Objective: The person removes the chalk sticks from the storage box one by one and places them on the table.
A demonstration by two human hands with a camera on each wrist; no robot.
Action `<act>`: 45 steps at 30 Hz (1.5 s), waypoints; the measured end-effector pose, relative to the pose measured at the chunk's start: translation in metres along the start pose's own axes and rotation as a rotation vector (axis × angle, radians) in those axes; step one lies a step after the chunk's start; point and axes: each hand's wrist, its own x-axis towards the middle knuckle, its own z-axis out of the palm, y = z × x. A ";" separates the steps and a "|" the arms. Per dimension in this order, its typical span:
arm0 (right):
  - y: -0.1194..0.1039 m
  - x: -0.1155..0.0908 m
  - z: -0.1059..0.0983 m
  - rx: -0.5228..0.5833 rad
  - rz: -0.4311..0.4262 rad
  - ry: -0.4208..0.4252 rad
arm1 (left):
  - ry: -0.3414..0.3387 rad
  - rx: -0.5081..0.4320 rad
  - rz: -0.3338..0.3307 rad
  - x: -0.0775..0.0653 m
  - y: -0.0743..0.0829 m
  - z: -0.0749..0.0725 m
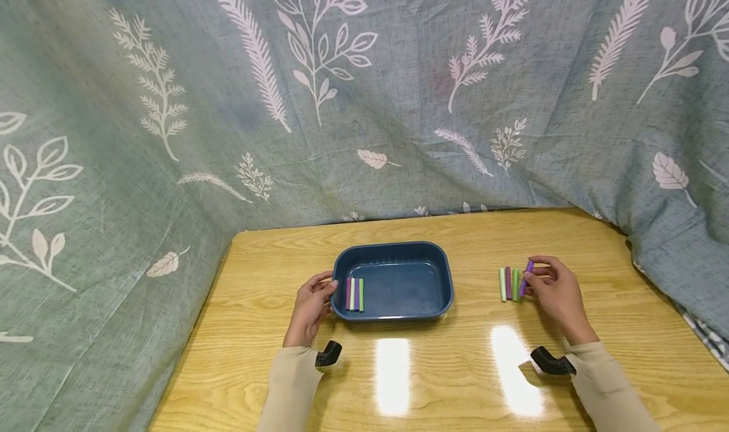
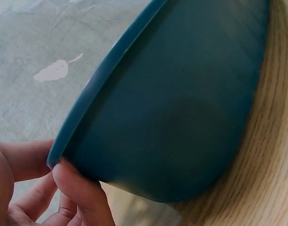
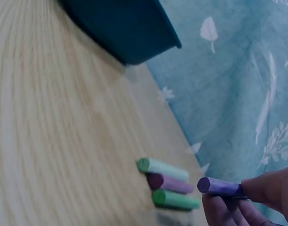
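My right hand [image 1: 560, 298] pinches a purple chalk stick [image 3: 220, 187] between thumb and fingers, tilted, just to the right of three more sticks on the table. Those three lie side by side: a pale green chalk [image 3: 163, 168], a dark magenta chalk [image 3: 171, 183] and a green chalk [image 3: 176, 199]. At the left end of a dark blue plastic tray [image 1: 405, 286], my left hand [image 1: 310, 307] grips the rim, thumb on one side and fingers on the other. Inside the tray, against its left end, several chalk sticks [image 1: 354, 294] in magenta, pale green, purple and green form a row.
The wooden table [image 1: 450, 362] carries the tray near its middle and the loose chalk to the right. A grey-green curtain [image 1: 342, 166] with white leaf prints hangs behind the table and along both sides. Black wrist mounts [image 1: 552, 361] stick out from the sleeves.
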 end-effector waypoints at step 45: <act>0.010 0.002 -0.008 -0.231 0.012 -0.082 | 0.005 -0.012 -0.004 -0.002 0.002 0.001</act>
